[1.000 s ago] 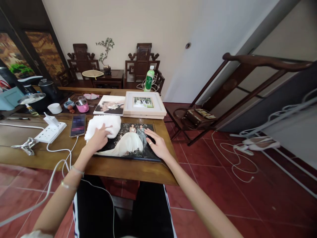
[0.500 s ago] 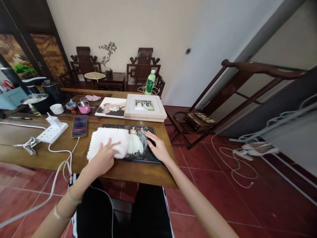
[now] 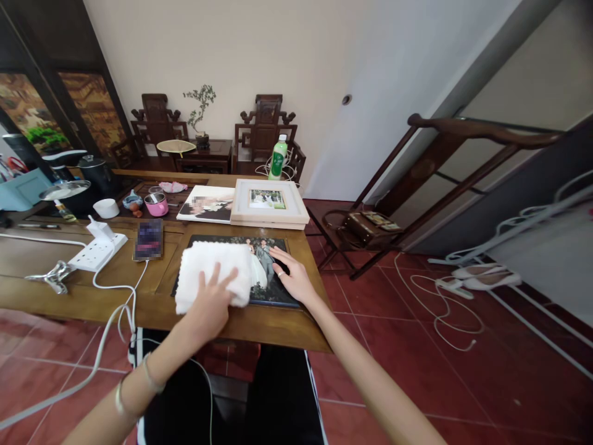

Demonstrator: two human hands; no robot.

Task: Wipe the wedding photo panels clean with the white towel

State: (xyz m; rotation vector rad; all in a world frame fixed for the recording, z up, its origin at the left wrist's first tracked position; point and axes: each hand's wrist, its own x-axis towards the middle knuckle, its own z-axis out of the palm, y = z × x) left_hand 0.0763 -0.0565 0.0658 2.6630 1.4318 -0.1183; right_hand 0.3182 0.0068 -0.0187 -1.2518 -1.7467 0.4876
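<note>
A dark photo panel [image 3: 280, 287] with a wedding couple on it lies flat near the table's front edge. My left hand [image 3: 213, 306] rests with spread fingers on a white fluffy cloth [image 3: 194, 262], pressing it onto the panel's left part. The cloth hides that side of the picture and hangs slightly over the front edge of the panel. My right hand [image 3: 293, 275], a ring on one finger, lies with its fingers stretched out on the panel's right part, beside the pictured couple.
Behind the panel are a white-framed picture [image 3: 271, 216], a photo book [image 3: 204, 203] and a green bottle [image 3: 278, 157]. To the left lie a phone [image 3: 148, 239], a power strip [image 3: 99, 252] with white cables, and a pink cup [image 3: 156, 204]. A wooden chair [image 3: 426, 167] stands right.
My left hand has slid the white cloth to the right and slightly toward me across the panel. My right hand stays in the same place on the panel.
</note>
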